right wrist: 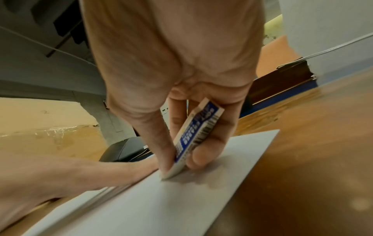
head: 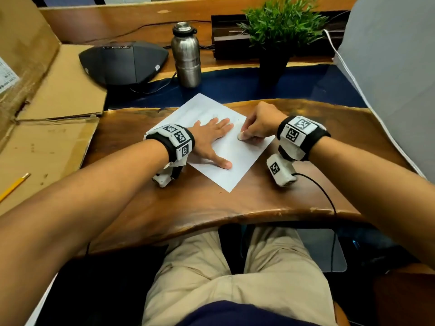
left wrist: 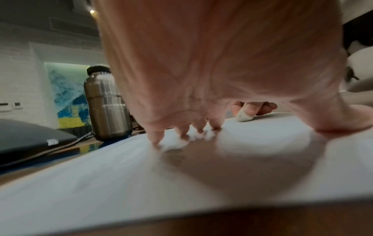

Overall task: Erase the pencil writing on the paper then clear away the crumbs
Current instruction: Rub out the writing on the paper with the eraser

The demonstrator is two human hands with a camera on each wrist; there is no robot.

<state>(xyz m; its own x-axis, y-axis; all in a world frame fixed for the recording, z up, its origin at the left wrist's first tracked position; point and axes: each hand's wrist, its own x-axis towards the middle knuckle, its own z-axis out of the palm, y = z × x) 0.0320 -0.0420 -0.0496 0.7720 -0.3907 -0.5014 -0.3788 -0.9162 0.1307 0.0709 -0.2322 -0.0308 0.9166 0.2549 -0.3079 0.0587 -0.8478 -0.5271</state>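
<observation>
White paper (head: 235, 158) on wooden desk (head: 235, 208), left hand (head: 209, 140) spread flat on it. Right hand (head: 259, 124) pinches eraser (right wrist: 193, 135), tip on paper beside left fingertips. Erasing step; next likely firm strokes, paper pinned, then crumb sweep.

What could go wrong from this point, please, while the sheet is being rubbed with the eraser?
1. The right hand pinches the eraser near the right edge of the paper, away from where the left hand presses flat; the unheld edge could buckle or crease.
2. The paper's far corner overhangs the wooden slab onto the blue strip, so hard rubbing there might tear it.
3. Crumbs could scatter onto the table.
</observation>
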